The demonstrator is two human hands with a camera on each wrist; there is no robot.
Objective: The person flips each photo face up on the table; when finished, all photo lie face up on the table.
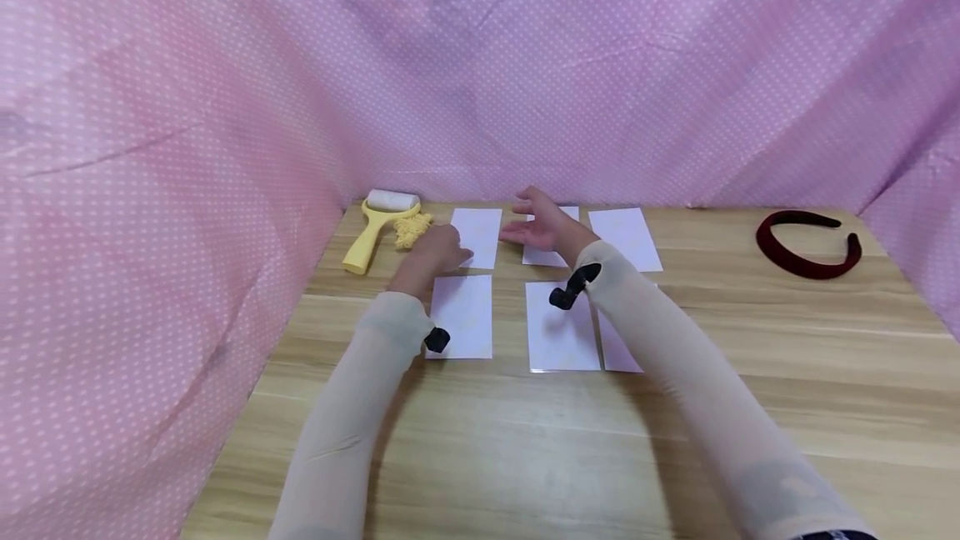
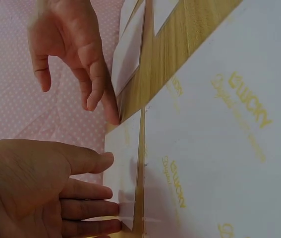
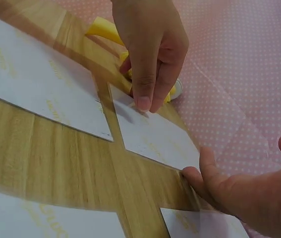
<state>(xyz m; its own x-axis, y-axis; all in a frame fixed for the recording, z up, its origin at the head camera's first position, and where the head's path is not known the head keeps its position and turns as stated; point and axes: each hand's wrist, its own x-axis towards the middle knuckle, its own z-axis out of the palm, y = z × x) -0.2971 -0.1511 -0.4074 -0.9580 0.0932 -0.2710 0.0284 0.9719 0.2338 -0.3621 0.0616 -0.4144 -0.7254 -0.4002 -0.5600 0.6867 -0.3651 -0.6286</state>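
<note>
Several white cards lie in two rows on the wooden table. At the back-left card [image 1: 480, 238], my left hand [image 1: 435, 252] is over its left side, with fingers extended in the left wrist view; whether they touch the card is unclear. My right hand [image 1: 542, 225] is spread between this card and the back-middle card [image 1: 546, 257], partly covering the latter. In the right wrist view, fingertips of the right hand [image 3: 254, 193] are at the end of the back-left card [image 3: 155, 136]. Neither hand holds anything visible. Yellow print shows on the near card [image 2: 229, 124].
A yellow-handled roller [image 1: 363, 248] and a yellow knitted piece [image 1: 412, 229] lie left of the cards. The dark red headband [image 1: 798, 262] is at the back right. Front cards [image 1: 461, 315] lie nearer, one partly under the right forearm. Pink dotted cloth [image 1: 525, 90] hangs behind.
</note>
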